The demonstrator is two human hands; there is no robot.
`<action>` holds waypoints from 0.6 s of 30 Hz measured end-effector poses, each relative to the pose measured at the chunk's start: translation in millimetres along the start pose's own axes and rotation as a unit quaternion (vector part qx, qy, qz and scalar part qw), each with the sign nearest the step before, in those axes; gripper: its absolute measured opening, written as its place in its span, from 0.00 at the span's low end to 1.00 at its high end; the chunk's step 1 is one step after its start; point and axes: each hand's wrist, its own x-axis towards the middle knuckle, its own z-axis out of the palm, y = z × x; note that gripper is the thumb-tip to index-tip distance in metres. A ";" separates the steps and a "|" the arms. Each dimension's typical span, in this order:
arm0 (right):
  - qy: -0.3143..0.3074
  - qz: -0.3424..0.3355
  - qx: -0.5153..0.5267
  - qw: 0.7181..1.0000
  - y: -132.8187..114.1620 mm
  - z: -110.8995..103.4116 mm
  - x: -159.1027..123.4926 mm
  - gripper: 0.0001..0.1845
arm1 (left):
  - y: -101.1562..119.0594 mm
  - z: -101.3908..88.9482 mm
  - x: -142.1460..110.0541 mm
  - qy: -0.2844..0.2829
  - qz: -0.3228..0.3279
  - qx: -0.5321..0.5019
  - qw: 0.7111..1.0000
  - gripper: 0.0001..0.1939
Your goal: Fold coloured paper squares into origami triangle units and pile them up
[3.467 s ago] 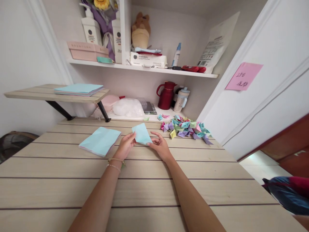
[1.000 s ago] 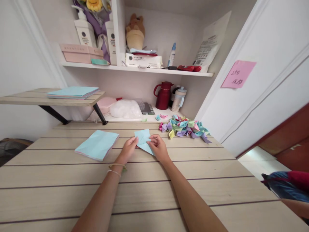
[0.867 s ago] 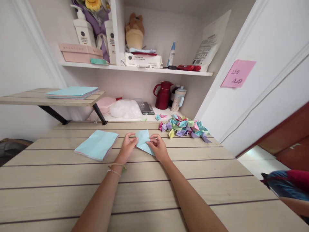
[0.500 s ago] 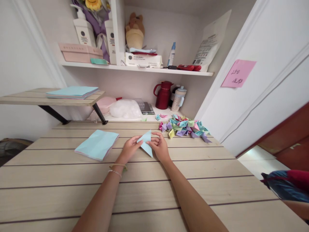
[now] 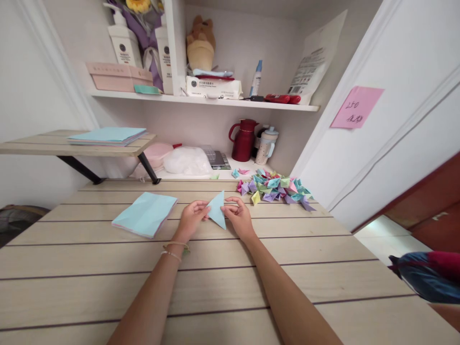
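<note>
A light blue sheet of paper (image 5: pixel 217 211), folded into a triangle, is held just above the wooden table between my two hands. My left hand (image 5: pixel 194 218) pinches its left corner between thumb and fingers. On the opposite side, my right hand (image 5: pixel 239 218) grips the long upright edge, thumb in front and fingers behind. To the left lies a stack of light blue paper (image 5: pixel 145 214) with pinkish sheets beneath. A heap of small folded paper pieces (image 5: pixel 275 189) in several colours sits beyond my right hand.
A raised wooden stand (image 5: pixel 43 143) at the left bears another paper stack (image 5: pixel 108 136). Behind the table, a white bundle (image 5: pixel 187 161), a red jug (image 5: pixel 243 141) and a pale tumbler (image 5: pixel 266 147) stand under a loaded shelf (image 5: pixel 215 101). A pink note (image 5: pixel 357 108) hangs at right.
The left fingers have slid outward to the triangle's left corner, and more of its face shows. The right thumb has shifted slightly up along the edge.
</note>
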 end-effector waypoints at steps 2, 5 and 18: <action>-0.006 0.010 0.015 1.000 -1.2 0.3 0.0 0.23 | 0.4 -1.1 0.4 0.000 -0.010 -0.013 1.000 0.16; -0.001 0.027 0.030 0.999 -1.8 0.1 0.1 0.23 | 1.0 -2.1 0.1 -0.012 -0.022 -0.024 0.999 0.15; -0.055 0.082 0.113 0.989 -1.2 -7.0 2.0 0.16 | 4.2 -2.0 -3.1 -0.069 -0.029 -0.026 0.997 0.13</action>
